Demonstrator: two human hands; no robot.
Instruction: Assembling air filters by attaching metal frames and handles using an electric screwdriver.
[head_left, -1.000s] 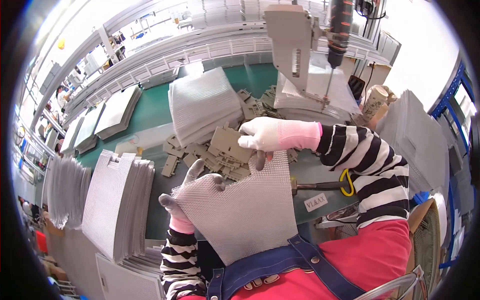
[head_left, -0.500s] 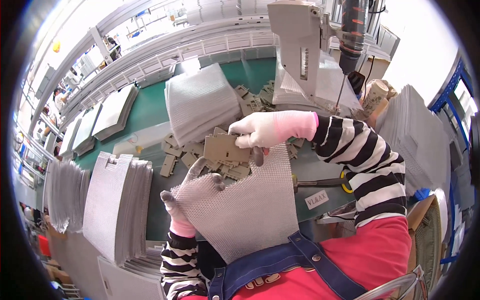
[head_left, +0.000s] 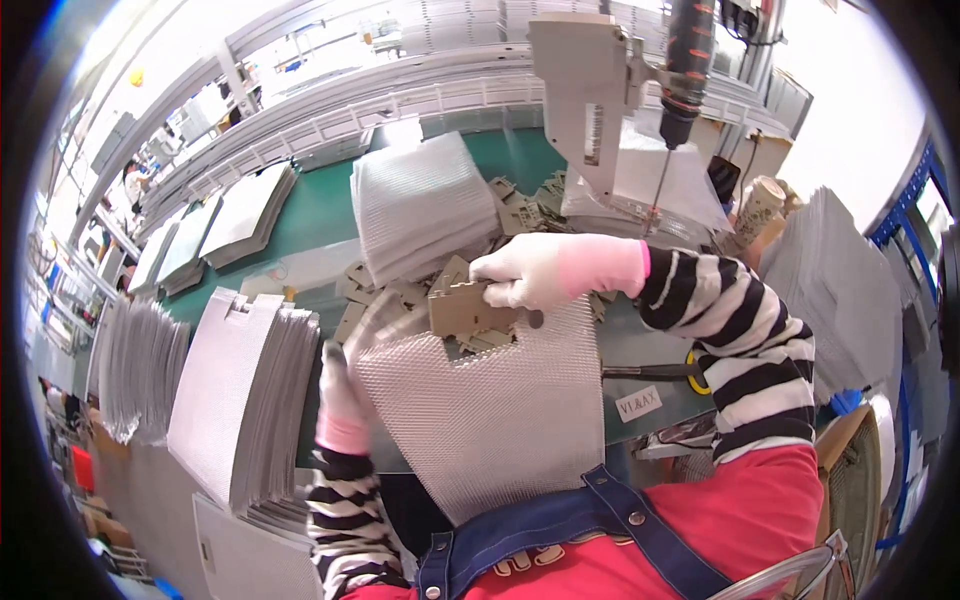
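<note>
My right hand (head_left: pixel 530 272), in a white glove with a pink cuff, is closed on a small beige plastic plate (head_left: pixel 462 312). That plate stands tilted just above the notched upper edge of a silver mesh sheet (head_left: pixel 490 410), which lies in front of my body. My left hand (head_left: pixel 345 395), gloved too, is beside the sheet's left edge. Its fingers are smeared by motion but look stretched out, with the thumb apart and nothing between them. More beige plastic pieces (head_left: pixel 520 212) lie heaped behind the sheet, partly hidden by my right hand.
Stacked mesh sheets (head_left: pixel 425 195) lie behind the pieces; further stacks stand left (head_left: pixel 225 385) and right (head_left: pixel 835 280). An electric screwdriver (head_left: pixel 686 80) hangs beside a grey upright housing (head_left: pixel 575 95). A yellow-and-black-handled tool (head_left: pixel 645 372) lies near a small white label (head_left: pixel 638 403).
My left hand has let go of the mesh sheet's left edge and moved slightly left. My right hand, still gripping the beige plate, has shifted a little right and down in the picture.
</note>
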